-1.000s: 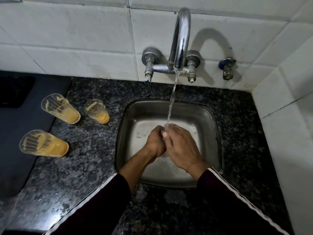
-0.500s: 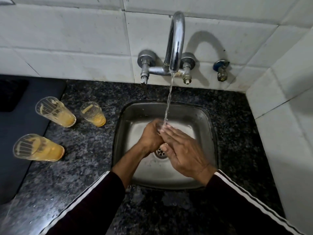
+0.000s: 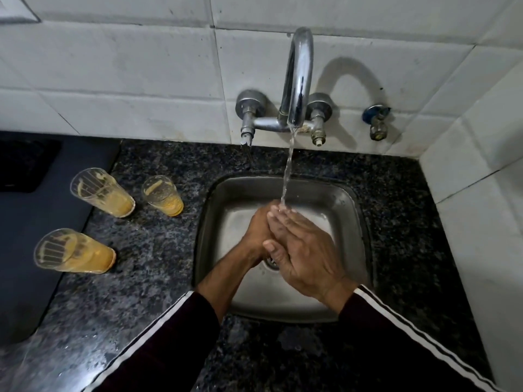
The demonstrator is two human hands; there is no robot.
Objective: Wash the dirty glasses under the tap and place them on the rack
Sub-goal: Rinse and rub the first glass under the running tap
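While water runs from the tap (image 3: pixel 297 80), the person presses both hands together over the middle of the sink (image 3: pixel 226 199), palm against palm. The right hand (image 3: pixel 302 250) lies on top with its fingers straight and its thumb pointing left; it grasps nothing. The left hand (image 3: pixel 259 227) is mostly hidden behind it, its fingers laid against the right palm, and it too holds no object as far as I can see. The stream of water (image 3: pixel 287 176) falls onto the fingertips at the far end of the joined hands. Dark sleeves with white stripes cover both forearms up to the wrists.

Under the hands, the drain (image 3: pixel 270 261) shows at the sink bottom. The tap is fixed to the white tiled wall (image 3: pixel 127 80) at the far side, with a small valve (image 3: pixel 377 123) to its right.

Three dirty glasses stand untouched on the speckled dark counter (image 3: pixel 147 250), well to the left of the sink, each streaked with orange residue. One glass (image 3: pixel 162 195) is nearest the sink, a taller glass (image 3: pixel 102 192) is just left of it, and a third glass (image 3: pixel 73 250) stands nearer, by the edge of a dark mat (image 3: pixel 34 227).
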